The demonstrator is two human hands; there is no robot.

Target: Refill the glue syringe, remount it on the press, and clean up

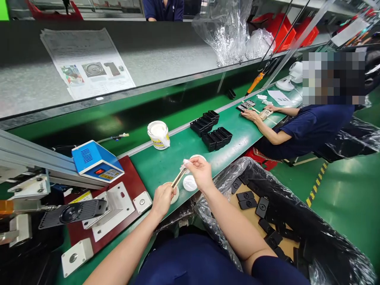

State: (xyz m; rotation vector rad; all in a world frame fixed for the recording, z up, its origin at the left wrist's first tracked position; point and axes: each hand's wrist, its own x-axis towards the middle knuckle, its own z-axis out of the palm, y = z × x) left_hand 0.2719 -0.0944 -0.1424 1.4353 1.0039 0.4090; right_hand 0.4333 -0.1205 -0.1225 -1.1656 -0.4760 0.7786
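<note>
My left hand [163,199] is closed around a slim, flat stick-like tool [178,178], tan at the edges with a dark strip along it. Its exact kind does not show. At the tool's far end, my right hand [202,172] pinches a crumpled white wipe [186,162] against it. A white round lid or dish [189,183] lies on the green bench just below the tool. Two more pale discs are partly hidden behind my hands. Beyond them stands a white tub [158,135] with a yellow label, some white material hanging over its rim.
Black plastic housings [217,138] stand in rows on the bench [178,148]. At left are a blue control box [97,161] and a press fixture bearing a speaker part [71,211]. A plastic-lined bin [219,206] holds black parts at my right. A co-worker [314,122] sits farther right.
</note>
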